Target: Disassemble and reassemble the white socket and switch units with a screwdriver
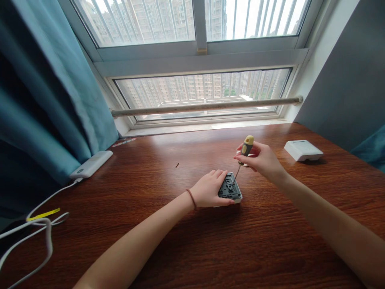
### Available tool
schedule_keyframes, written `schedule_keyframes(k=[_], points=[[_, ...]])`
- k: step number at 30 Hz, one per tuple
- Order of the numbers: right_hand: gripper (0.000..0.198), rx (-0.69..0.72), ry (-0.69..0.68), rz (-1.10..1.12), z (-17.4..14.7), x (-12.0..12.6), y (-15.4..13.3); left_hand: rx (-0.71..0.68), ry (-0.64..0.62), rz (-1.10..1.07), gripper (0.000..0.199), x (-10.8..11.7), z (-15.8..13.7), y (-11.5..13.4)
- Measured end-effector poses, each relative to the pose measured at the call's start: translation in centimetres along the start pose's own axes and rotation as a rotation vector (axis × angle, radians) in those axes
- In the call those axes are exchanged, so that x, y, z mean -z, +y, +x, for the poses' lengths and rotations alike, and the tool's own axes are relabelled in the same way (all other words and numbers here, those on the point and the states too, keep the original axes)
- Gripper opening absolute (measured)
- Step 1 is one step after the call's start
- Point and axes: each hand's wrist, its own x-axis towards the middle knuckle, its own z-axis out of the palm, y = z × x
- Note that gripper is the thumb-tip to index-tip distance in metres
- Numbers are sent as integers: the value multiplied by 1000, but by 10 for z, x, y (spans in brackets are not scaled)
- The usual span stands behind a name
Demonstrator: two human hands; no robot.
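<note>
A small square device [230, 188] with a white casing and a dark grey inner face lies on the wooden table. Over its left part rests my left hand [210, 188], fingers along the far edge and thumb along the near edge, gripping it. My right hand [258, 157] is closed around a yellow and grey screwdriver [246, 147]. The screwdriver leans slightly, its thin shaft running down to the device's inner face near the right side. Whether the tip sits in a screw is too small to tell. Something white shows just below my right fingers, mostly hidden.
A white box-like part [303, 150] lies at the right. One small dark screw-like piece [177, 165] rests left of centre. By the blue curtain [75, 88] sits a white power bank [92, 164] with a white cable [48, 237]. A window [204, 88] stands behind the table [144, 241].
</note>
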Motion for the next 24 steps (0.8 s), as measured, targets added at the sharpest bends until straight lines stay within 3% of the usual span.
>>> schedule_keyframes(k=[3,7,9,13,15,19,24], points=[[34,-78,-151,172,4,12,-4,3,1,-12,85,0,0,0],[48,-148,-396,243,1,29,-18,3,-1,-17,84,-1,0,0],[52,-112,-373,147,-3,30,-22,0,2,-11,84,-1,0,0],[24,115,-29,-198,-11,11,-17,-11,7,-5,85,-1,0,-1],[22,147,28,-191,-15,-1,-13,-10,10,-9,85,-1,0,-1],[27,69,-132,33,-16,-7,-13,-6,8,-16,84,-1,1,0],[37,-66,-344,214,-10,13,-19,-4,0,-11,85,-1,1,0]])
